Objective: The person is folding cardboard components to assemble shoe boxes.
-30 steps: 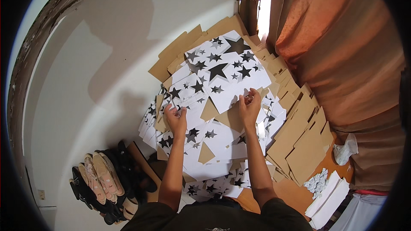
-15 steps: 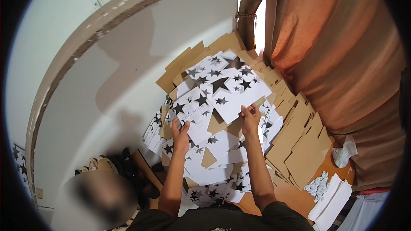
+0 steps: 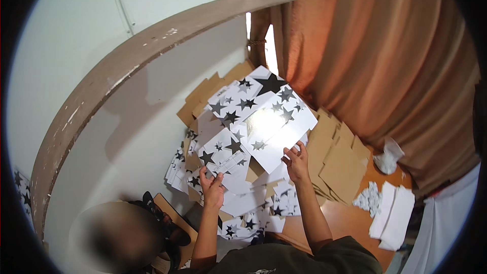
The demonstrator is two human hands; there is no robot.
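Note:
A large white cardboard blank (image 3: 258, 139) printed with black and grey stars, with cut flaps, spreads out before me, tilted over the pile. At its lower left edge is my left hand (image 3: 212, 190), thumb and fingers closed on the border. My right hand (image 3: 297, 162) pinches the lower right edge. Light glares off the blank's middle panel. Where it ends and the pieces under it begin is hard to make out. More star-printed pieces (image 3: 284, 200) lie beneath and beside my forearms.
Stacked brown cardboard (image 3: 345, 165) covers the right of the orange-brown table (image 3: 299, 228). White folded sheets (image 3: 389, 213), crumpled paper (image 3: 369, 199) and a clear plastic bag (image 3: 388, 158) lie farther right. An orange-brown curtain (image 3: 375, 61) hangs behind; shoes (image 3: 170, 226) stand lower left, beside a blurred patch.
My view has shifted, so the scene sits differently. The blank has tilted and now catches a bright glare. Both hands still hold its lower edges.

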